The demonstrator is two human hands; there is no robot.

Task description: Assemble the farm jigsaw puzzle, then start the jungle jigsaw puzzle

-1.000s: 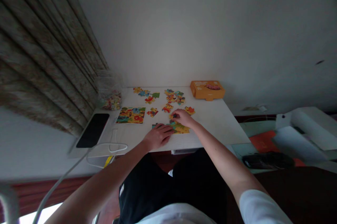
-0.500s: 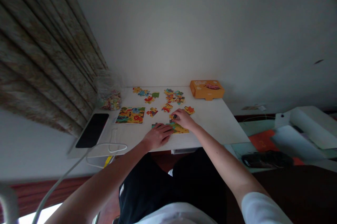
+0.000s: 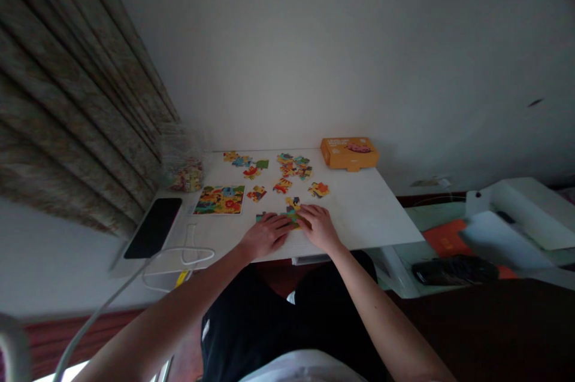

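Note:
A partly joined jigsaw puzzle (image 3: 291, 213) in green and yellow lies near the front edge of the white table. My left hand (image 3: 267, 235) rests flat over its left part, fingers stretched out. On its right side lies my right hand (image 3: 320, 229), fingers extended and pressing down, hiding much of the picture. A puzzle piece (image 3: 293, 202) with a dark figure shows at the top edge, just beyond my fingertips. Farther off are a tiger-striped puzzle piece (image 3: 283, 185), an orange puzzle piece (image 3: 318, 190) and a red-yellow puzzle piece (image 3: 256, 193).
Several puzzle pieces (image 3: 294, 165) are grouped at the back of the table (image 3: 359, 214). A reference picture card (image 3: 220, 200), black phone (image 3: 153, 228), bag of pieces (image 3: 187, 175) and white cable (image 3: 197, 255) are at left. An orange box (image 3: 350, 154) stands at back right.
My right hand has come down from the upper piece, letting it go, and now lies on the puzzle's right side. My left hand stays on the puzzle. The view has shifted slightly.

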